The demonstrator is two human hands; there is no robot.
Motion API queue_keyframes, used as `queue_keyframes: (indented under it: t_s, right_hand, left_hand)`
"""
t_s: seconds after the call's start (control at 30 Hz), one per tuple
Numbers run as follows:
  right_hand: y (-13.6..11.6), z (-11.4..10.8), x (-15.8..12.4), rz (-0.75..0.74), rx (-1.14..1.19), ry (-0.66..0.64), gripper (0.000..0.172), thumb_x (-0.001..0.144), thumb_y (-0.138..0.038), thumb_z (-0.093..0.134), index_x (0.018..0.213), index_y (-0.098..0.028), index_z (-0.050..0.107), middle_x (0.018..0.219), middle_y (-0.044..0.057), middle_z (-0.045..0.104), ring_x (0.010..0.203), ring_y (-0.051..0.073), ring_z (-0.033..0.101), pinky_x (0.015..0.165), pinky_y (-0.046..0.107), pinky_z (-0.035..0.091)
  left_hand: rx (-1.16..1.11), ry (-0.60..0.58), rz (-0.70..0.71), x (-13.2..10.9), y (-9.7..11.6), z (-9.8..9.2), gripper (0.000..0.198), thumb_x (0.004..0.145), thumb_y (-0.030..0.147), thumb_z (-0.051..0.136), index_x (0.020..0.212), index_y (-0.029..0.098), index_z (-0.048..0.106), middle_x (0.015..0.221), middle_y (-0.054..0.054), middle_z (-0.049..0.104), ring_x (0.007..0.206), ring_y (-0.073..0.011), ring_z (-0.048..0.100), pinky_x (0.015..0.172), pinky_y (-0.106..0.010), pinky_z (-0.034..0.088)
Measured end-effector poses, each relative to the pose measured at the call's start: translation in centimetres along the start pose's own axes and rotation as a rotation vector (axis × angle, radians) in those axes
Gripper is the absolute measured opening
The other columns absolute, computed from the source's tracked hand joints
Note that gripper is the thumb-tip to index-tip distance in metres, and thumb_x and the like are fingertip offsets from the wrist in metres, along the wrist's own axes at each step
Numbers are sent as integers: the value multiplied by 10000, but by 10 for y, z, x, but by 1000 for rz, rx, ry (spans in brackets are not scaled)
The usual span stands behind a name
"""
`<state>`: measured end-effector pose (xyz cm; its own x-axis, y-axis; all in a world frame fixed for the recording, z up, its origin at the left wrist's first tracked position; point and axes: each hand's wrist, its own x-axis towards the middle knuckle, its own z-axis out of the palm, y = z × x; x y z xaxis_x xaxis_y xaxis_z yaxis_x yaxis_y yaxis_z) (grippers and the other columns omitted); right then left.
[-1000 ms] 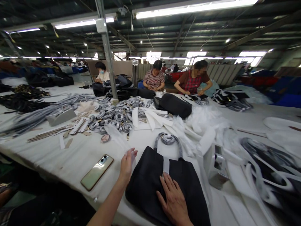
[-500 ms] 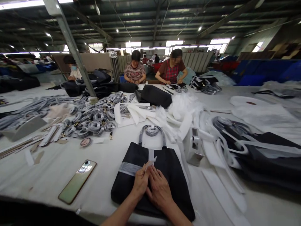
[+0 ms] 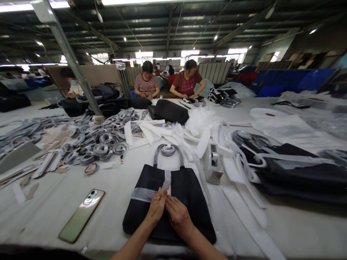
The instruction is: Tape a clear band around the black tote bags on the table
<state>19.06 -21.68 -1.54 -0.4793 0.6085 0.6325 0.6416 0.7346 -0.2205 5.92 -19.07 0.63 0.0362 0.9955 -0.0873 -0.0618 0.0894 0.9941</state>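
A black handbag [image 3: 189,202] lies flat on the white-covered table, its handle [image 3: 181,157] pointing away from me around a coiled wrapped strap [image 3: 167,150]. Pale wrap covers a band [image 3: 142,194] on its left part, and a whitish strip [image 3: 167,177] runs down its upper middle. My left hand [image 3: 157,206] pinches the lower end of this strip between thumb and fingers. Close beside it, my right hand [image 3: 177,215] is closed with fingertips together at the strip's lower end; what they grip is too small to make out.
A phone [image 3: 82,215] lies at left. Coiled straps [image 3: 101,150] pile up behind it. A tape dispenser [image 3: 213,166] stands right of the bag, near white foam strips [image 3: 244,213] and more black bags [image 3: 295,173]. Across the table, people [image 3: 147,81] work beyond a metal post [image 3: 70,61].
The view has shifted, so the scene sits further left. My hands have drawn slightly apart at the fingertips, and the right fingers are more curled.
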Motion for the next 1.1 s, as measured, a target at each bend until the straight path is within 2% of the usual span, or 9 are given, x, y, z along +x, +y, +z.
queue_keyframes:
  t_s: [0.17, 0.33, 0.4, 0.47, 0.53, 0.6, 0.7, 0.9, 1.1]
  right_hand:
    - [-16, -11, -4, -11, 59, -32, 426, 853, -81, 393, 1241, -100, 567, 1136, 161, 666, 1125, 246, 591, 1000, 460, 479]
    - [-36, -37, -35, 65, 274, -129, 359, 831, -100, 411, 1091, -161, 651, 1013, 108, 711, 976, 212, 662, 948, 387, 516]
    - [-35, -51, -47, 303, 337, -50, 295, 859, -156, 440, 1047, -181, 665, 961, 94, 724, 912, 208, 685, 873, 344, 553]
    - [-27, -64, -52, 708, 408, 93, 285, 889, -282, 476, 1079, -153, 644, 929, 112, 728, 836, 225, 704, 753, 331, 588]
    - [-15, -74, -46, 1098, 525, 208, 434, 883, -436, 486, 1138, -102, 593, 861, 129, 727, 743, 246, 711, 612, 331, 595]
    - [-2, -81, -33, 1287, 629, 233, 578, 847, -527, 501, 1207, -76, 530, 795, 115, 722, 691, 254, 708, 523, 323, 574]
    - [13, -83, -12, 1262, 593, 174, 638, 780, -506, 589, 1262, -100, 488, 690, 48, 703, 657, 239, 698, 515, 301, 546]
    - [26, -73, -6, 1033, 243, 112, 393, 723, -281, 521, 1073, -155, 650, 639, 6, 667, 596, 195, 646, 582, 299, 511]
    - [28, -66, -12, 1009, 189, 107, 380, 750, -269, 462, 1065, -167, 646, 669, 15, 668, 603, 193, 637, 616, 310, 502]
  left_hand:
    - [672, -230, 263, -4, -3, 6, 386, 943, 366, 373, 1306, 395, 504, 1440, 12, 452, 1414, -259, 244, 1151, -575, 139]
    - [1162, -162, 476, -13, -13, 19, 476, 916, 287, 452, 1359, 454, 397, 1512, -19, 343, 1404, -338, 231, 1074, -628, 257]
    - [1248, -108, 538, -16, -16, 23, 543, 892, 234, 491, 1371, 459, 371, 1524, -33, 319, 1394, -361, 232, 1050, -636, 280]
    - [1298, -85, 568, -18, -17, 25, 590, 877, 212, 514, 1380, 472, 346, 1527, -45, 307, 1380, -382, 245, 1028, -640, 299]
    - [1329, -77, 581, -19, -16, 26, 614, 872, 204, 520, 1383, 486, 328, 1528, -52, 300, 1366, -398, 262, 1012, -644, 309]
    - [1352, -70, 589, -20, -16, 26, 632, 869, 198, 521, 1385, 496, 312, 1530, -57, 293, 1357, -409, 267, 1002, -649, 309]
    - [1379, -55, 600, -19, -16, 27, 674, 855, 173, 527, 1396, 494, 287, 1533, -59, 283, 1355, -413, 267, 998, -647, 309]
    - [1409, -55, 629, -20, -21, 26, 643, 867, 223, 519, 1431, 417, 279, 1540, -62, 277, 1376, -395, 251, 1031, -646, 267]
    - [1436, -250, 817, -26, -21, 15, 564, 936, 298, 401, 1470, 297, 221, 1530, -17, 303, 1395, -306, 250, 1117, -585, 159]
